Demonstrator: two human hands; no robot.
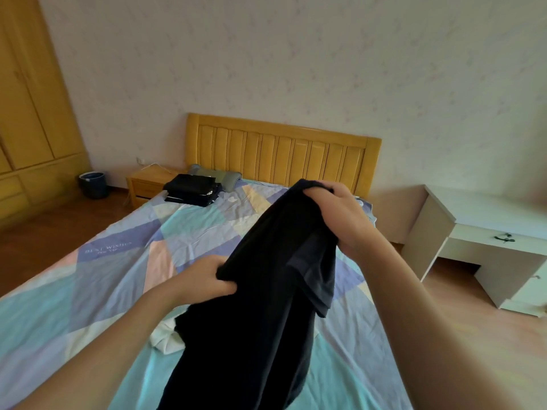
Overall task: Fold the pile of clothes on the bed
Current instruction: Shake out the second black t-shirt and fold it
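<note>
— Holding up that black cotton T-shirt [266, 291] like that, what is the person after?

— Probably finding its shape. The right hand [340, 214] bunches the fabric at the high far end, fingers curled over it, while the left hand [207, 279] pinches an edge lower and nearer, so the shirt hangs slanted between both hands above the patchwork bedsheet [88, 306] in turquoise, lilac and peach. A sleeve droops on the right side. My guess is they want it spread by the shoulders before laying it flat.

— And the rest of the pile?

— A crumpled white garment [165, 335] lies on the bed just beside the hanging shirt, near the left forearm, unfolded. At the far end, by the grey-green pillow [225, 177] and the yellow wooden headboard [281, 152], sits a neat stack of dark folded clothes [192, 189], kept well apart from the working space, likely so finished pieces stay tidy.

— Any writing?

— On a lilac patch at the left, pale letters read "BEST WISHES" [108, 247]; the smaller line beneath is too blurred to read.
</note>
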